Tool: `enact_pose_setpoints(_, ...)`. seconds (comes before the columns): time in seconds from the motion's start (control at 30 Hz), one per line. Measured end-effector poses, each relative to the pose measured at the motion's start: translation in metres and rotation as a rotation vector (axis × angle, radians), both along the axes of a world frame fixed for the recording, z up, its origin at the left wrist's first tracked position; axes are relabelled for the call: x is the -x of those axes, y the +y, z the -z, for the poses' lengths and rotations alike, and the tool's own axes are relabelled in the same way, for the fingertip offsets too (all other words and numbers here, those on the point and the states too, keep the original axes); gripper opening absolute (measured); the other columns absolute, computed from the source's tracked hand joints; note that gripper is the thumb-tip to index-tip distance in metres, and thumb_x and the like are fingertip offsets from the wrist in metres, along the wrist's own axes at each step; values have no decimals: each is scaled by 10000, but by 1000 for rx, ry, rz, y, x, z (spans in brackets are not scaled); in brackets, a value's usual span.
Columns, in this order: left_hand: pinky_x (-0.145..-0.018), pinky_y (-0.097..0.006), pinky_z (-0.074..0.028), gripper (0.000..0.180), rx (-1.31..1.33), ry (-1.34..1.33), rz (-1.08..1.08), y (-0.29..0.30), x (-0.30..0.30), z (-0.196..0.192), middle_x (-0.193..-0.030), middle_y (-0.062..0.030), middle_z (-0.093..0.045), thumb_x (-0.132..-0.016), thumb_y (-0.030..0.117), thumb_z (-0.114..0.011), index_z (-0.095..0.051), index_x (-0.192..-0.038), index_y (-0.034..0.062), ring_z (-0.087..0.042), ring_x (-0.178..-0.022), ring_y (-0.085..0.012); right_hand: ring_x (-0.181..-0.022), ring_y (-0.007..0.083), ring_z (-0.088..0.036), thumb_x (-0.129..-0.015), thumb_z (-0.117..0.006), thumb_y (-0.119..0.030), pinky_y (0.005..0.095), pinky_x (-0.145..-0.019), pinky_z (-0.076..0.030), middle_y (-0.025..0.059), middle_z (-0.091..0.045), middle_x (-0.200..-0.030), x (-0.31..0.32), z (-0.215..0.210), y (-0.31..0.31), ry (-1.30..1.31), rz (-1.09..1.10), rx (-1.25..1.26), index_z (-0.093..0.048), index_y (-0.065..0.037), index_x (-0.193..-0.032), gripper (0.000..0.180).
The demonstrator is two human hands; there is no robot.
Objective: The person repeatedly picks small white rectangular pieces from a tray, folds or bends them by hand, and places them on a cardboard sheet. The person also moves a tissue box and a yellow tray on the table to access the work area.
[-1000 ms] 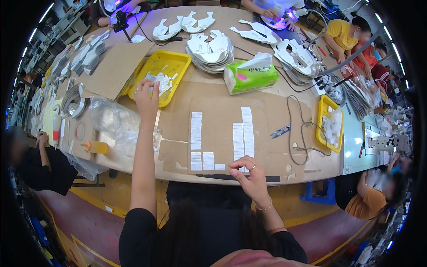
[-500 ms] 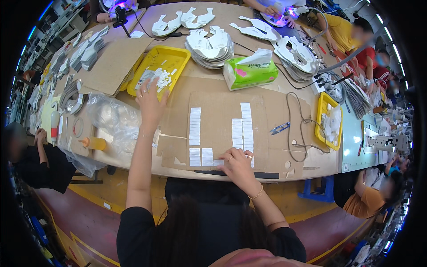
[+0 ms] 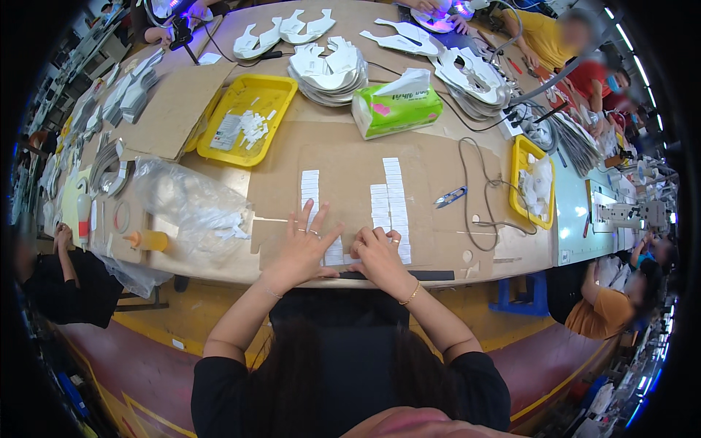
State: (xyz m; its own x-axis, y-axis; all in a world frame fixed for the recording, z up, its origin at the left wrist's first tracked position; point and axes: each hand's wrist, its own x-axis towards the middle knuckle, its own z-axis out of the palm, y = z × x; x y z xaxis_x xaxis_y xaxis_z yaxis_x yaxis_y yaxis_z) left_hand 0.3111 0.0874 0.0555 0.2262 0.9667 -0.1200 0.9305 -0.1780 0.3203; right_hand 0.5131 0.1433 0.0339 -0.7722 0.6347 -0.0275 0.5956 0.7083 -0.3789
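Lying on the table (image 3: pixel 349 36), matte cardboard (image 3: pixel 343 182), over it left hand (image 3: pixel 301 252) splayed, right hand (image 3: pixel 380 257) half-curled, holds unclear, rectangular white slips (image 3: pixel 395 201).

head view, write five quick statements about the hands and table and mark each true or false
1. White pieces lie in the large yellow tray. True.
2. The left hand partly covers white slips beside the right hand. True.
3. The right hand grips the scissors. False: the scissors lie apart, to its right.
4. The tissue pack is left of the large yellow tray. False: it is to the right.
5. A clear plastic bag lies left of the left hand. True.
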Motion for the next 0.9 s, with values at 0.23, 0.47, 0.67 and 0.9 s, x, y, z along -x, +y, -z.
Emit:
enact_pose_setpoints(0.23,-1108,-678,-119,973,24,41,26,4,-10,14,-1583,-191,-123,-551,459,-872,-471,-1402,211,-30,-1456,-453,-1034,214,-477,-680,-808,-274,468,-896,-280,18,-501,-1061,-2,1,-4,83,70,-23,-623,-135,-932,342)
enact_pose_setpoints(0.47,-1105,-683,-120,920,-25,83,18,6,-14,16,-1574,-199,-150,-532,398,-894,-510,-1344,196,-52,-1456,-450,-1032,217,-471,-682,-812,-255,463,-897,-270,19,-499,-1064,-4,1,-4,89,81,24,-619,-125,-913,328)
enact_pose_setpoints(0.67,-1102,-688,-118,883,-12,114,18,11,-21,12,-1569,-205,-161,-540,354,-897,-522,-1312,145,-65,-1454,-452,-1036,222,-470,-653,-822,-240,485,-885,-306,31,-493,-1058,-3,3,-2,73,69,17,-629,-115,-887,328)
enact_pose_setpoints(0.9,-1104,-685,-120,866,-17,128,16,14,-23,7,-1560,-214,-180,-527,340,-900,-532,-1284,136,-88,-1449,-455,-1038,236,-468,-662,-802,-258,493,-860,-304,39,-497,-1049,-2,4,-1,65,42,-32,-629,-128,-888,313)
